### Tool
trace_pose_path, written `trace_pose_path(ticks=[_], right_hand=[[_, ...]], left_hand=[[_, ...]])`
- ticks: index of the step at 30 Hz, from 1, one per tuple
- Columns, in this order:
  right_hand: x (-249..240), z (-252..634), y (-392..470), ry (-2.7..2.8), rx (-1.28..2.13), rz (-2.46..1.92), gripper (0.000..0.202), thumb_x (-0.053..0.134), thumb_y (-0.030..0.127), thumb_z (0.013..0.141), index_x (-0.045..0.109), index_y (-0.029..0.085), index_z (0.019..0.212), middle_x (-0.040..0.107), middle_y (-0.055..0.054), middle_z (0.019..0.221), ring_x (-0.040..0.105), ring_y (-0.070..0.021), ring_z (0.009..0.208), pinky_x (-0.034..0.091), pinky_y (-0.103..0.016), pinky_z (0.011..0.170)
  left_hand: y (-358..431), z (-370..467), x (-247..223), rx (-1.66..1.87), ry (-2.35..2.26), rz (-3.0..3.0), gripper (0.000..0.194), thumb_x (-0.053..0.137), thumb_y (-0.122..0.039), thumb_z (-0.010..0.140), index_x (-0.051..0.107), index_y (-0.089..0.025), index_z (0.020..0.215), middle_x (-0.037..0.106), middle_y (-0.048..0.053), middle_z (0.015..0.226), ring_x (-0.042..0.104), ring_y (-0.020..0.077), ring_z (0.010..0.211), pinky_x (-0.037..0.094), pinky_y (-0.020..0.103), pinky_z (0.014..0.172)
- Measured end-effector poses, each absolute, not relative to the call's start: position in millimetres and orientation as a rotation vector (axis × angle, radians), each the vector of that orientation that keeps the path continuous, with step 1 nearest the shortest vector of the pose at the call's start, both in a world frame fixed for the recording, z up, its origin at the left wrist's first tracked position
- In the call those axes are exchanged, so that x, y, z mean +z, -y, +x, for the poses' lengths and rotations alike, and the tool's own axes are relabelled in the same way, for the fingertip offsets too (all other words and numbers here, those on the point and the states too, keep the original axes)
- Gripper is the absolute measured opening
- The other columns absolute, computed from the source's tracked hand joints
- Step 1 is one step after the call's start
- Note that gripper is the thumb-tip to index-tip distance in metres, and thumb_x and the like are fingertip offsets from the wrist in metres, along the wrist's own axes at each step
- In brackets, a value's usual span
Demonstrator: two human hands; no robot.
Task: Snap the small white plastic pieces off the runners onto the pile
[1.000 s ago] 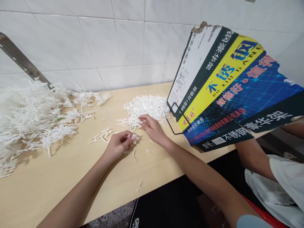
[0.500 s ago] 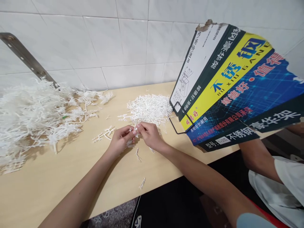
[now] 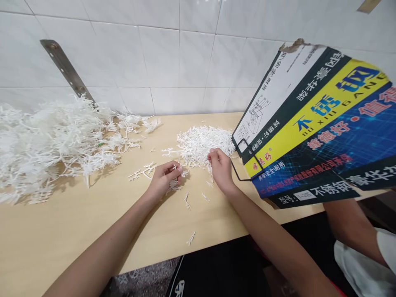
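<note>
My left hand [image 3: 165, 177] is closed in a pinch on a small white branched plastic piece [image 3: 184, 173], part of which shows past the fingertips. To its right, my right hand [image 3: 221, 168] is above the front right edge of a pile of small white plastic bits [image 3: 202, 142]. Its thumb and fingers are pressed together; whatever is between them is hidden. Below the hands a few loose white sprigs [image 3: 187, 201] lie on the table [image 3: 139, 235]. Left of my left hand rests a larger branched piece [image 3: 144, 171].
A big heap of tangled white branched plastic [image 3: 52, 144] covers the table's left side. On the right, a printed cardboard panel [image 3: 321, 128] leans in a black wire stand [image 3: 241, 178]. Behind it, another person's arm [image 3: 352, 227] shows. A metal bracket [image 3: 68, 72] is against the tiled wall.
My hands have come apart: the right moved right to the pile's edge, while the left keeps its white piece. The whole view has shifted slightly.
</note>
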State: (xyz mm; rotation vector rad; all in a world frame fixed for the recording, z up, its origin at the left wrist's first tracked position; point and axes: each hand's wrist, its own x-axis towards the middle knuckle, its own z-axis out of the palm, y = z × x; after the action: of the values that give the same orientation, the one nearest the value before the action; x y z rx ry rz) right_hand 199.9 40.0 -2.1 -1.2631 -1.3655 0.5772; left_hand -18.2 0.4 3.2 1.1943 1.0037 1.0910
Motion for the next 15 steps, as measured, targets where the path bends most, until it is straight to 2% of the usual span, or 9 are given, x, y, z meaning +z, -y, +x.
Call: trace_pose_path(ticks=[2, 3, 5, 7, 10, 15], right_hand=[[-0.5, 194.8, -34.6, 1.526, 0.460, -1.290, 0.022, 0.057, 0.040, 0.098, 0.066, 0.020, 0.101, 0.069, -0.008, 0.101, 0.062, -0.0194, 0.084, 0.046, -0.030, 0.069], [0.1, 190.9, -31.0, 1.602, 0.427, -1.275, 0.024, 0.058, 0.039, 0.098, 0.066, 0.021, 0.112, 0.069, -0.009, 0.112, 0.063, -0.0212, 0.094, 0.048, -0.031, 0.073], [1.1, 182.7, -23.6, 1.768, 0.462, -1.192, 0.026, 0.055, 0.036, 0.100, 0.066, 0.022, 0.119, 0.069, -0.010, 0.121, 0.064, -0.0226, 0.106, 0.050, -0.032, 0.078], [1.6, 176.7, -17.9, 1.901, 0.606, -1.076, 0.025, 0.053, 0.036, 0.102, 0.069, 0.024, 0.117, 0.071, -0.008, 0.116, 0.066, -0.0209, 0.104, 0.051, -0.030, 0.079], [1.5, 173.8, -14.8, 1.943, 0.757, -0.986, 0.021, 0.058, 0.037, 0.100, 0.071, 0.024, 0.111, 0.075, -0.004, 0.105, 0.068, -0.0169, 0.090, 0.050, -0.028, 0.075], [2.4, 176.6, -16.2, 1.950, 0.612, -1.025, 0.018, 0.061, 0.034, 0.098, 0.068, 0.021, 0.088, 0.070, 0.000, 0.082, 0.059, -0.0134, 0.071, 0.043, -0.027, 0.069]], left_hand=[[-2.7, -17.0, 3.2, 1.128, -0.997, 1.151, 0.028, 0.077, -0.042, 0.083, 0.065, -0.018, 0.083, 0.064, 0.001, 0.065, 0.057, 0.0147, 0.058, 0.042, 0.027, 0.057], [-3.6, -16.4, 3.1, 1.139, -0.986, 1.136, 0.029, 0.078, -0.043, 0.082, 0.065, -0.018, 0.084, 0.066, 0.002, 0.067, 0.058, 0.0150, 0.059, 0.044, 0.027, 0.058], [-4.4, -15.4, 2.9, 1.148, -0.959, 1.121, 0.030, 0.080, -0.044, 0.080, 0.066, -0.018, 0.086, 0.067, 0.002, 0.071, 0.060, 0.0159, 0.062, 0.046, 0.028, 0.061], [-4.4, -14.8, 2.5, 1.144, -0.938, 1.149, 0.029, 0.082, -0.042, 0.078, 0.068, -0.018, 0.088, 0.067, 0.002, 0.073, 0.061, 0.0164, 0.066, 0.047, 0.029, 0.064], [-4.5, -13.8, 1.4, 1.143, -0.945, 1.248, 0.028, 0.083, -0.041, 0.078, 0.071, -0.017, 0.087, 0.066, 0.003, 0.076, 0.061, 0.0169, 0.072, 0.046, 0.029, 0.067], [-5.6, -12.1, -3.2, 1.092, -1.031, 1.339, 0.028, 0.076, -0.044, 0.083, 0.067, -0.017, 0.082, 0.058, 0.000, 0.071, 0.050, 0.0132, 0.063, 0.036, 0.027, 0.059]])
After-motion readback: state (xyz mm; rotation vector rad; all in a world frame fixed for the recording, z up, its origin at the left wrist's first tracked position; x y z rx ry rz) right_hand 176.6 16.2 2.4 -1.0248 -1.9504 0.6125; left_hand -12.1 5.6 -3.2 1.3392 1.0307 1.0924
